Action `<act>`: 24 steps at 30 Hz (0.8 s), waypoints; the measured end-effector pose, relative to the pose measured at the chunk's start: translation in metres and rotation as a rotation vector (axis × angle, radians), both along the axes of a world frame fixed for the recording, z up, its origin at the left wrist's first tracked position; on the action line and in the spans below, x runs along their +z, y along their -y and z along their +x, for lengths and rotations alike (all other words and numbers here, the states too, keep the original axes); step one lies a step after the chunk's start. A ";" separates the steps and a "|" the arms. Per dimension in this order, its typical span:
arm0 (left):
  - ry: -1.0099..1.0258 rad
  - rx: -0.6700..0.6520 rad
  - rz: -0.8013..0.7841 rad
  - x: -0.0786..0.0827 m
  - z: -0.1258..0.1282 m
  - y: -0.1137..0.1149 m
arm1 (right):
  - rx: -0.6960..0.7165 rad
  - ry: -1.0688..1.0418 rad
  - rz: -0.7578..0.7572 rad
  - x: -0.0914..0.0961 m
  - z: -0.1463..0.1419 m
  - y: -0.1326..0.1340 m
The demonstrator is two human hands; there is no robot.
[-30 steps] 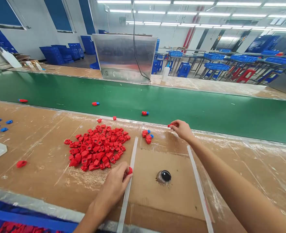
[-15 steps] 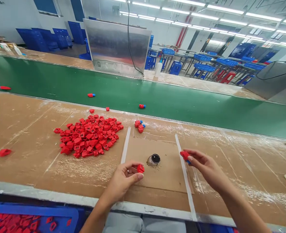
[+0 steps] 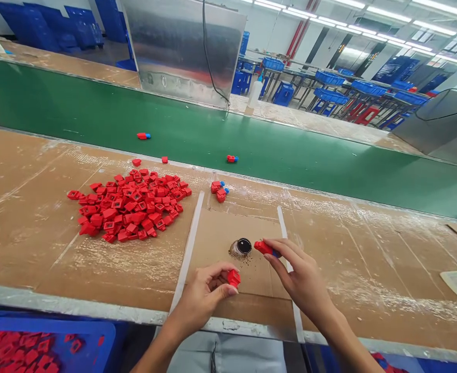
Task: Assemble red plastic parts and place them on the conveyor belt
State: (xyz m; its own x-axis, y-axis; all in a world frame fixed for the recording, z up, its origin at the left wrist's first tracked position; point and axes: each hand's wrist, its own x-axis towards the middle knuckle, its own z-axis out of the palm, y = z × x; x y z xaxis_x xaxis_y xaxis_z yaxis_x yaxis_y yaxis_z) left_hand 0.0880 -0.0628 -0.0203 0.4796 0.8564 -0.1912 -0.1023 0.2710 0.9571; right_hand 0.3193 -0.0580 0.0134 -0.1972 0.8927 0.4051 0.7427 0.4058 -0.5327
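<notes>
A small red plastic part [image 3: 233,278] is pinched in the left hand [image 3: 203,296] between the thumb and the fingertips, with the fingers curled in toward the palm. A red plastic part with a blue end [image 3: 265,248] is pinched in the right hand [image 3: 301,270] between the thumb and the forefinger, and the remaining fingers are held close together beneath them. Both parts are held over a cardboard sheet [image 3: 222,230], which is laid between two white strips [image 3: 187,243] on a workbench covered in brown paper [image 3: 30,259]. The part in the right hand is just beside a small round container with a black top [image 3: 244,246], which stands on the sheet with dark specks scattered at its base. A heap of red parts [image 3: 129,204] is piled on the bench to the left of the left strip, and a few loose red-and-blue parts [image 3: 219,190] are grouped beyond the sheet. Two more red-and-blue parts [image 3: 144,135] are lying on a green conveyor belt [image 3: 275,147] past the bench. A blue crate [image 3: 49,325] filled with red parts is seen below the near bench edge.
</notes>
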 end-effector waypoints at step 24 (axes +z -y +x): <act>-0.090 -0.056 0.019 0.004 0.000 0.003 | 0.070 0.139 0.031 -0.005 -0.010 -0.003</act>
